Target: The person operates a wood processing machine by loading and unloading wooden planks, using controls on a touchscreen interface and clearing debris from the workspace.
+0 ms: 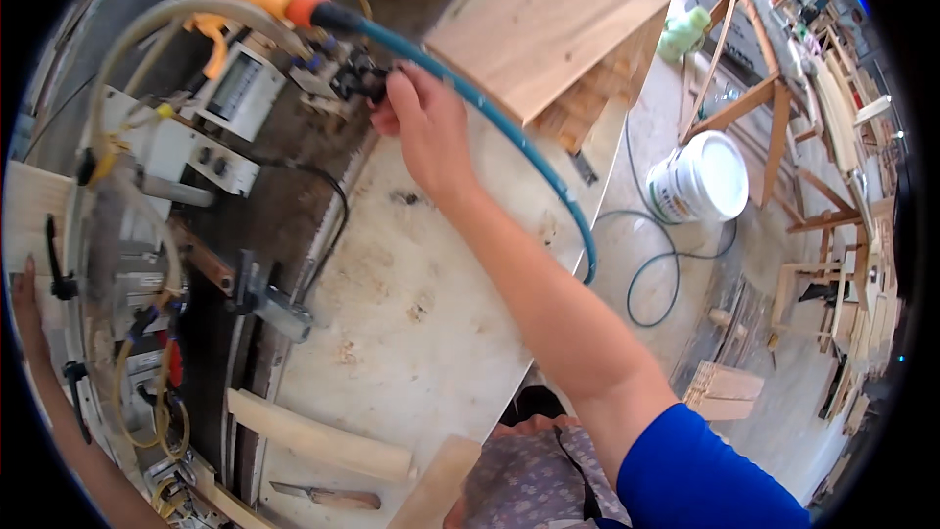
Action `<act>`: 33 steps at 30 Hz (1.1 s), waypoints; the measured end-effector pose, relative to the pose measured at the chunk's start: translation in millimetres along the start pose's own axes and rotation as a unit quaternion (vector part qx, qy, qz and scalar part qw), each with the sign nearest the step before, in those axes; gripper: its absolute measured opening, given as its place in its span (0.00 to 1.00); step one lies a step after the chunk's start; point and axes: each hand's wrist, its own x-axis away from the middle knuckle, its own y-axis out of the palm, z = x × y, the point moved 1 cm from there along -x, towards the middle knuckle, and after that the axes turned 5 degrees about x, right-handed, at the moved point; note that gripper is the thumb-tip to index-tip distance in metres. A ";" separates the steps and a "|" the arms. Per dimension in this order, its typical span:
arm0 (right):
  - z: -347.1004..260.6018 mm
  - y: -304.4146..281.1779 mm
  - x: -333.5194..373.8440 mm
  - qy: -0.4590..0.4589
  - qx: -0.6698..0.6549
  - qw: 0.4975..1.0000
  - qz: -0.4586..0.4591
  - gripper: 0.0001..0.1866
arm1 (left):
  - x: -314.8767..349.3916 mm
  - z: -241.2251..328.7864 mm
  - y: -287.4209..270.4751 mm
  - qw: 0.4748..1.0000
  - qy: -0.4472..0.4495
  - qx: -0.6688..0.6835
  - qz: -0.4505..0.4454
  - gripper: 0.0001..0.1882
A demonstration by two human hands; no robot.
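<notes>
My right hand (428,125) reaches across the worktable with its fingers closed round a small black knob-like fitting (358,76) on the machine. The exact shape of what it grips is partly hidden by the fingers. A thick blue-green hose (480,103) with an orange-red end arcs over my right wrist. At the far left rim my left hand (24,299) is beside a pale board (34,206) near a black clamp handle (61,269). Most of its fingers are lost in the dark edge of the picture.
A control box with a display (238,93) and looping pale hoses (103,88) stand left. Wooden panels (563,15) lie at the back. Curved wood strips (318,434) and a knife-like tool (328,497) lie near. A white bucket (720,176) and a thin hose (676,269) are on the floor.
</notes>
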 end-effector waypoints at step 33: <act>-137.1 -344.8 -169.5 -0.298 0.795 0.522 -0.079 0.27 | 414.6 395.9 68.0 0.961 -0.090 -0.042 -0.258 0.43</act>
